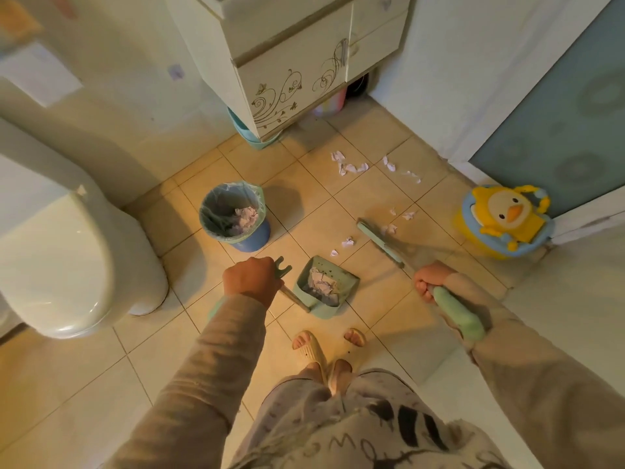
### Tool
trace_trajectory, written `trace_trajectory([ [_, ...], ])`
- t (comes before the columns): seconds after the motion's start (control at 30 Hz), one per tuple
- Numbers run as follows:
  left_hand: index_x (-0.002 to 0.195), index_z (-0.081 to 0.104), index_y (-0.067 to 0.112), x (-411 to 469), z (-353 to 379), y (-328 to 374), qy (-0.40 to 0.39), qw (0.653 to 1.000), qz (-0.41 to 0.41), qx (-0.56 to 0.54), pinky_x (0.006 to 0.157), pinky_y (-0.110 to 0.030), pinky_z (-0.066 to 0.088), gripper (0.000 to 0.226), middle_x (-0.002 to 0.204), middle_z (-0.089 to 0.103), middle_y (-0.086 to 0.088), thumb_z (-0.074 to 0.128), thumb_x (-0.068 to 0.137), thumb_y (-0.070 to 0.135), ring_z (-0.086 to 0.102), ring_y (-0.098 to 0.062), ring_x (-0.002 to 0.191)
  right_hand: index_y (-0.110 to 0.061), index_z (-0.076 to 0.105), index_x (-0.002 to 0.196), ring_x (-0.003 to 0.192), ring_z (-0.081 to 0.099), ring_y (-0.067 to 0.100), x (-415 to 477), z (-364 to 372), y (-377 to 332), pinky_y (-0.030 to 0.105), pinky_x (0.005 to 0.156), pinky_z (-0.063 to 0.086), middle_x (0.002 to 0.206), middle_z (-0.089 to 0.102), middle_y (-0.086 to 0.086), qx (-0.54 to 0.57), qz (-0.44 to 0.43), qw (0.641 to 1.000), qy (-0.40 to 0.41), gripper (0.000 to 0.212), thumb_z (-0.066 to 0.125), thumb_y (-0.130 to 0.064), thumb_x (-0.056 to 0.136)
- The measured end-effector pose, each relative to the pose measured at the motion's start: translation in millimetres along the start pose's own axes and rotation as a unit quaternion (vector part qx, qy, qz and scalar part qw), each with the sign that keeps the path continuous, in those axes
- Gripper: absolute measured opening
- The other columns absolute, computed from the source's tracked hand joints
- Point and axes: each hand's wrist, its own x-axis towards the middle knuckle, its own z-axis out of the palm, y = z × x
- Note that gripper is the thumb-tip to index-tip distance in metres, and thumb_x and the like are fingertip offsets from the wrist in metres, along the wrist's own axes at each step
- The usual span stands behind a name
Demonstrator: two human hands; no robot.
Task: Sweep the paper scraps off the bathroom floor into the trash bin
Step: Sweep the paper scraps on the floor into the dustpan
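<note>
Now, paper scraps [351,167]: I see them strewn on the tiled floor [101,384] in two loose groups, one near the cabinet [297,79], one just beside the broom head, plus a crumpled wad lying in the dustpan
Broom [380,243]: its green head rests on the floor, touching the nearer scraps; the bristles look blurred
Dustpan [324,286]: it stands on the floor between my two hands, mouth towards the scraps
Right hand [429,282]: I have it curled tight round the broom's green handle
Left hand [252,277]: fist wrapped round the dustpan's upright handle
Trash bin [233,214]: blue, lined with a bag, paper already inside, left of the dustpan and apart from it
Surroundings: toilet [67,238] far left, yellow duck potty [507,220] by the door at right
</note>
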Motion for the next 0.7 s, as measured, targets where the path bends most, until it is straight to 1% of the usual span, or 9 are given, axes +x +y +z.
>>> trace_trajectory([
  [0.13,0.111,0.063,0.018,2.1,0.4,11.5,-0.014,1.0,0.017,0.007,0.076,-0.032,0.05,0.032,0.097,0.069,-0.003,0.057,0.091,0.041,0.065,-0.025,0.091,-0.01,0.039,0.055,0.042,0.036,0.017,7.0,16.1,-10.3,0.017,0.045,0.034,0.047,0.04,0.004,-0.091,0.004,0.996,-0.016,0.033,0.037,-0.001,0.087],
  [0.2,0.112,0.062,0.017,4.3,-1.1,17.9,-0.021,0.999,0.024,0.012,0.077,-0.032,0.05,0.03,0.097,0.069,-0.003,0.056,0.092,0.038,0.065,-0.026,0.091,-0.001,0.053,0.078,0.041,0.039,0.016,6.4,25.2,-8.4,0.021,0.043,0.035,0.05,0.041,0.005,-0.124,0.004,0.992,-0.016,0.017,0.038,0.001,0.086],
  [0.27,0.113,0.062,0.016,7.7,-2.4,23.0,-0.025,0.999,0.026,0.02,0.074,-0.031,0.048,0.028,0.098,0.069,-0.003,0.055,0.093,0.035,0.066,-0.025,0.091,0.003,0.05,0.111,0.046,0.041,0.016,6.5,30.8,-2.0,0.026,0.044,0.037,0.054,0.044,0.006,-0.177,0.002,0.984,-0.019,0.027,0.039,0.002,0.086],
  [0.3,0.114,0.062,0.016,9.5,-3.1,24.9,-0.028,0.999,0.026,0.021,0.074,-0.031,0.048,0.028,0.099,0.069,-0.003,0.054,0.094,0.034,0.066,-0.026,0.092,0.002,0.047,0.116,0.046,0.041,0.016,5.8,30.5,1.7,0.025,0.042,0.038,0.056,0.045,0.006,-0.194,-0.002,0.981,-0.028,0.031,0.04,0.002,0.086],
  [0.33,0.114,0.062,0.016,11.0,-3.9,26.1,-0.03,0.999,0.026,0.02,0.074,-0.031,0.047,0.027,0.101,0.069,-0.003,0.054,0.094,0.033,0.065,-0.026,0.094,0.0,0.047,0.114,0.044,0.04,0.014,4.3,27.5,5.0,0.022,0.038,0.038,0.056,0.044,0.006,-0.187,-0.001,0.982,-0.04,0.029,0.04,0.003,0.086],
  [0.4,0.113,0.062,0.018,14.1,-5.6,25.9,-0.027,0.999,0.023,0.017,0.072,-0.03,0.046,0.026,0.101,0.069,-0.003,0.054,0.094,0.032,0.065,-0.026,0.095,-0.003,0.047,0.095,0.032,0.038,0.009,-1.4,16.5,11.0,0.015,0.033,0.033,0.052,0.04,0.005,-0.128,0.012,0.988,-0.086,0.014,0.038,0.005,0.087],
  [0.5,0.115,0.062,0.019,17.9,-5.6,21.9,-0.026,0.999,0.025,0.013,0.076,-0.03,0.048,0.026,0.103,0.068,-0.003,0.053,0.094,0.033,0.065,-0.026,0.097,-0.007,0.04,0.075,0.024,0.034,0.005,-11.4,-4.5,21.8,0.009,0.031,0.028,0.04,0.039,0.002,-0.007,0.026,0.991,-0.131,0.022,0.034,0.006,0.091],
  [0.6,0.116,0.062,0.019,21.6,-5.4,15.4,-0.024,0.999,0.03,0.005,0.079,-0.031,0.05,0.028,0.104,0.068,-0.003,0.053,0.094,0.033,0.065,-0.025,0.097,-0.007,0.039,0.071,0.023,0.033,0.004,-29.2,-9.4,36.3,0.009,0.03,0.028,0.037,0.04,0.001,0.058,0.037,0.988,-0.142,0.026,0.033,0.006,0.092],
  [0.7,0.113,0.062,0.018,23.7,-6.6,9.0,-0.005,0.999,0.048,0.003,0.068,-0.029,0.044,0.029,0.101,0.068,-0.003,0.054,0.092,0.038,0.066,-0.025,0.092,-0.004,0.042,0.076,0.024,0.036,0.005,-44.1,2.6,49.2,0.012,0.029,0.031,0.044,0.042,0.003,0.077,0.024,0.988,-0.129,0.022,0.035,0.007,0.092],
])
